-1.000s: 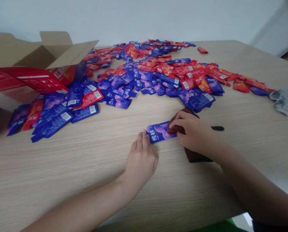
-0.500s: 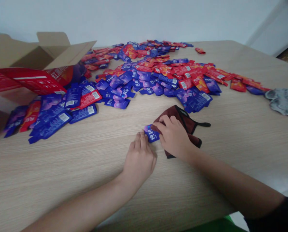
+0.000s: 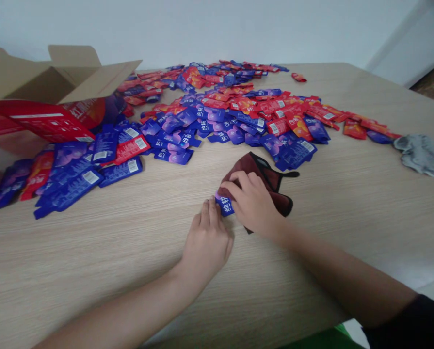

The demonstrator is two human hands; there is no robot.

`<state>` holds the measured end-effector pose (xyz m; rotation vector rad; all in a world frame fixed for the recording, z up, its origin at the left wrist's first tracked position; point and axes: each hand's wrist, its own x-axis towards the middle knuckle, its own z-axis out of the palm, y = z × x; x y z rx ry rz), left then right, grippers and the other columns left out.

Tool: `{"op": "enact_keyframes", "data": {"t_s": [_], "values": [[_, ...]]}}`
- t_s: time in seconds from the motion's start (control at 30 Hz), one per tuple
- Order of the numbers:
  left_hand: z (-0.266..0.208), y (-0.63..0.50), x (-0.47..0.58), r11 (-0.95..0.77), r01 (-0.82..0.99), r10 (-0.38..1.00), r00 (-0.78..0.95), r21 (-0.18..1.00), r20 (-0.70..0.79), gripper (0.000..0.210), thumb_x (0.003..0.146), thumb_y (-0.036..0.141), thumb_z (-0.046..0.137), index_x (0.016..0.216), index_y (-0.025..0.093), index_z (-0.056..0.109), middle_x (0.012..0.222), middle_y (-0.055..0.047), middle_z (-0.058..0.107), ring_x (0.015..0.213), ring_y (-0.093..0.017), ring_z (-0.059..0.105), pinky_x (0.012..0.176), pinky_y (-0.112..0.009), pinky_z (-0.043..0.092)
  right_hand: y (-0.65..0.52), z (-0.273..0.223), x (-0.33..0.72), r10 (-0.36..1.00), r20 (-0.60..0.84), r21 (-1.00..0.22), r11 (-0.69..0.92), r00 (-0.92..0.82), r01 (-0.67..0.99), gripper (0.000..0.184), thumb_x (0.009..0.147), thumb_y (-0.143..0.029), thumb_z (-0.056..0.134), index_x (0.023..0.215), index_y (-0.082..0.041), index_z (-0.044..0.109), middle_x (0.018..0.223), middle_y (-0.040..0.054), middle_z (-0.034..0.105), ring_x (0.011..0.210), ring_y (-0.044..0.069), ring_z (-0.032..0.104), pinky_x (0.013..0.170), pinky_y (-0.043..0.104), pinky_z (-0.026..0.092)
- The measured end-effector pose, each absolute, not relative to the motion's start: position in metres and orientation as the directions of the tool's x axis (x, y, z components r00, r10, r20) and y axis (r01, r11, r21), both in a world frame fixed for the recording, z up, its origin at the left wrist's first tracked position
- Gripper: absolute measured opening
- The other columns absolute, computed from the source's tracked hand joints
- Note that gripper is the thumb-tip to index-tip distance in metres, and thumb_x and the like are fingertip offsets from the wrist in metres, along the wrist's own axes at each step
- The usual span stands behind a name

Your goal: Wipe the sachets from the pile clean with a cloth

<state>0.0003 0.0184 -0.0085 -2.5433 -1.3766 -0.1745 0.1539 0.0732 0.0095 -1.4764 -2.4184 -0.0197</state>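
The left hand (image 3: pixel 208 238) rests its fingertips, held together, at the left end of a flat blue-and-purple packet (image 3: pixel 226 207) on the pale wood-grain table (image 3: pixel 104 247); whether they grip it cannot be told. The right hand's (image 3: pixel 255 206) fingers clamp a black-edged maroon cloth (image 3: pixel 241 166) over the packet's other end.

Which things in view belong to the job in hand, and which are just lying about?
In use at the hands:
- blue packet, touched by the left hand
- dark red cloth, held by the right hand, partly covering the packet

Seemingly just lying about:
- heaped packets, untouched
- open cardboard box
- grey cloth
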Motion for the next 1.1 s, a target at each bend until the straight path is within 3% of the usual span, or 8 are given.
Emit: {"op": "enact_keyframes", "data": {"t_s": [0.1, 0.23, 0.5, 0.6, 0.73, 0.9, 1.1], "values": [[-0.008, 0.018, 0.000, -0.518, 0.840, 0.813, 0.542, -0.161, 0.212, 0.050, 0.083, 0.021, 0.048, 0.118, -0.013, 0.059, 0.128, -0.035, 0.055, 0.117, -0.042, 0.057, 0.085, -0.046, 0.054, 0.074, 0.006, 0.143, 0.864, 0.230, -0.093, 0.477, -0.448, 0.874, 0.031, 0.092, -0.022, 0.044, 0.116, -0.023, 0.064, 0.114, 0.0109, 0.056, 0.095, 0.028, 0.043, 0.076, 0.042, 0.033], [-0.008, 0.017, 0.001, -0.514, 0.839, 0.810, 0.544, -0.180, 0.220, 0.050, 0.082, 0.021, 0.049, 0.118, -0.012, 0.060, 0.129, -0.035, 0.054, 0.116, -0.041, 0.058, 0.084, -0.045, 0.055, 0.073, 0.009, 0.148, 0.878, 0.201, -0.116, 0.461, -0.434, 0.880, 0.031, 0.090, -0.022, 0.046, 0.113, -0.027, 0.066, 0.114, 0.0085, 0.057, 0.095, 0.027, 0.043, 0.076, 0.041, 0.032], [-0.009, 0.016, 0.001, -0.528, 0.832, 0.811, 0.553, -0.170, 0.188, 0.050, 0.083, 0.018, 0.048, 0.119, -0.015, 0.057, 0.129, -0.037, 0.052, 0.118, -0.042, 0.057, 0.084, -0.046, 0.054, 0.087, 0.020, 0.195, 0.978, 0.109, -0.217, 0.200, -0.180, 0.955, 0.028, 0.081, -0.011, 0.049, 0.095, -0.022, 0.070, 0.104, 0.0092, 0.058, 0.094, 0.025, 0.048, 0.072, 0.035, 0.038], [-0.009, 0.016, 0.000, -0.521, 0.839, 0.817, 0.544, -0.159, 0.191, 0.049, 0.083, 0.018, 0.048, 0.120, -0.014, 0.057, 0.131, -0.036, 0.052, 0.119, -0.041, 0.056, 0.085, -0.046, 0.054, 0.088, 0.025, 0.194, 0.957, 0.237, -0.301, 0.238, -0.170, 0.923, 0.025, 0.081, -0.010, 0.048, 0.091, -0.020, 0.068, 0.101, 0.0081, 0.058, 0.095, 0.024, 0.049, 0.073, 0.034, 0.039], [-0.008, 0.016, 0.000, -0.539, 0.826, 0.795, 0.563, -0.165, 0.225, 0.048, 0.081, 0.019, 0.052, 0.116, -0.012, 0.061, 0.128, -0.036, 0.054, 0.117, -0.043, 0.057, 0.085, -0.047, 0.054, 0.074, 0.025, 0.170, 0.854, 0.415, -0.312, 0.457, -0.313, 0.833, 0.029, 0.086, -0.012, 0.046, 0.107, -0.019, 0.065, 0.110, 0.0091, 0.055, 0.097, 0.023, 0.046, 0.084, 0.037, 0.038], [-0.008, 0.017, 0.000, -0.537, 0.833, 0.802, 0.554, -0.136, 0.223, 0.043, 0.083, 0.018, 0.048, 0.111, -0.011, 0.063, 0.125, -0.036, 0.056, 0.115, -0.042, 0.059, 0.082, -0.047, 0.055, 0.059, 0.013, 0.147, 0.811, 0.207, -0.174, 0.581, -0.547, 0.795, 0.031, 0.090, -0.018, 0.045, 0.115, -0.023, 0.063, 0.111, 0.0087, 0.058, 0.092, 0.024, 0.043, 0.076, 0.039, 0.034], [-0.009, 0.016, 0.001, -0.526, 0.837, 0.811, 0.547, -0.147, 0.208, 0.049, 0.082, 0.018, 0.049, 0.118, -0.014, 0.058, 0.129, -0.037, 0.053, 0.117, -0.042, 0.057, 0.084, -0.047, 0.054, 0.072, 0.014, 0.173, 0.926, 0.152, -0.157, 0.368, -0.346, 0.917, 0.026, 0.084, -0.016, 0.050, 0.103, -0.021, 0.066, 0.107, 0.0105, 0.056, 0.092, 0.026, 0.044, 0.077, 0.039, 0.037]]}}
